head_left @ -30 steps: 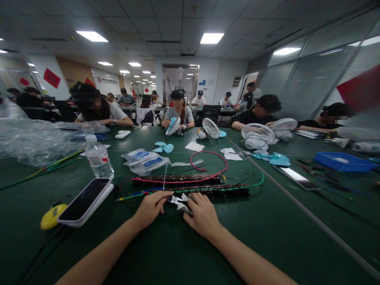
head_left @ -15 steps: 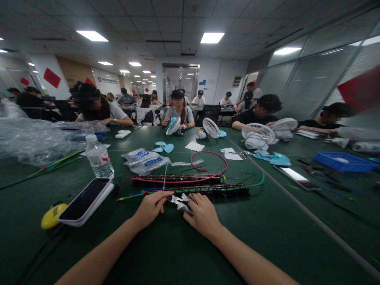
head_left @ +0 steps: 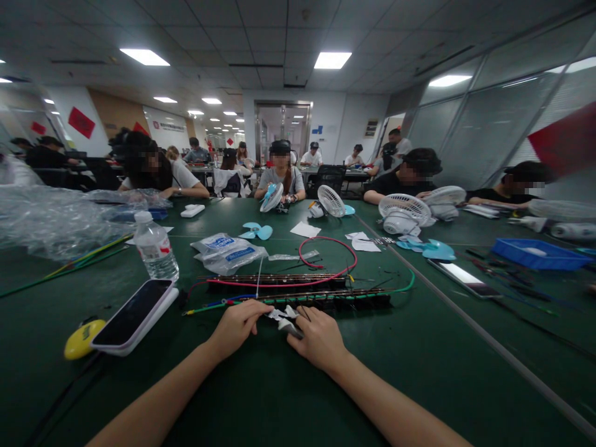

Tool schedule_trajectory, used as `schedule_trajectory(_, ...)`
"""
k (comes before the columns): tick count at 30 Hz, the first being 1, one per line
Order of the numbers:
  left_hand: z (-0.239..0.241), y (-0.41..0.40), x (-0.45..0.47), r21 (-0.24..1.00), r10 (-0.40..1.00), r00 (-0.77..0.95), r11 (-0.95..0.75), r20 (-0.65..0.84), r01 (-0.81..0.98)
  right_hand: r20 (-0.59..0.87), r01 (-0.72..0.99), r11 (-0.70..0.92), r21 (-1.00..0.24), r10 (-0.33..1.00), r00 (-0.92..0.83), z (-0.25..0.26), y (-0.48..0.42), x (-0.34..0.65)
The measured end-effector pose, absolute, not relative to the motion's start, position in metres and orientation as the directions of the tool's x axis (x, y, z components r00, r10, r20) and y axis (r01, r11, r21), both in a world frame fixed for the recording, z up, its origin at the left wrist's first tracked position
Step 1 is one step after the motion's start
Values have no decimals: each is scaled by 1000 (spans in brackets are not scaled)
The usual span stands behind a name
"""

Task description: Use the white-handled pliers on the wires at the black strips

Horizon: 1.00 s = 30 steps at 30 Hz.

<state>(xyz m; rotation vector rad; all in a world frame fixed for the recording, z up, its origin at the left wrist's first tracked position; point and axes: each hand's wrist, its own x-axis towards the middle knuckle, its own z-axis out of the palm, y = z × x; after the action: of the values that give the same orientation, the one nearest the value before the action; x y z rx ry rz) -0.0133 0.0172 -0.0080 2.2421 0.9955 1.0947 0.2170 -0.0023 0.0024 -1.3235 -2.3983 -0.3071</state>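
My left hand (head_left: pixel 238 327) is closed, its fingertips at the left edge of a crumpled white scrap (head_left: pixel 275 315) that looks like paper or film. My right hand (head_left: pixel 320 338) curls over the scrap's other end, with a whitish-grey piece (head_left: pixel 289 327) showing by its thumb. Just beyond my fingers lie two long dark strips with copper-coloured bars, a near strip (head_left: pixel 363 301) and a far strip (head_left: pixel 279 280). A green wire (head_left: pixel 406 285) and a red wire (head_left: pixel 305 248) run along them. A white cable tie (head_left: pixel 259 278) stands up from the near strip.
To the left are a phone (head_left: pixel 135 316), a yellow object (head_left: pixel 84 339) and a water bottle (head_left: pixel 156 248). Plastic bags (head_left: pixel 228 253), a blue fan blade (head_left: pixel 256 231) and white fans (head_left: pixel 405 211) lie farther back. A blue tray (head_left: pixel 540 253) sits right. Several people work around.
My hands stay in almost the same place around the white scrap, with only a slight shift of the fingers. The strips and wires have not moved.
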Motion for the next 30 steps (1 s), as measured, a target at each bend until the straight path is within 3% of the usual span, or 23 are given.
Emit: schedule_trajectory(30,-7,17,-14,636,761,433,-645,483,424,380,858,514,20,790,-482,6,-5,216)
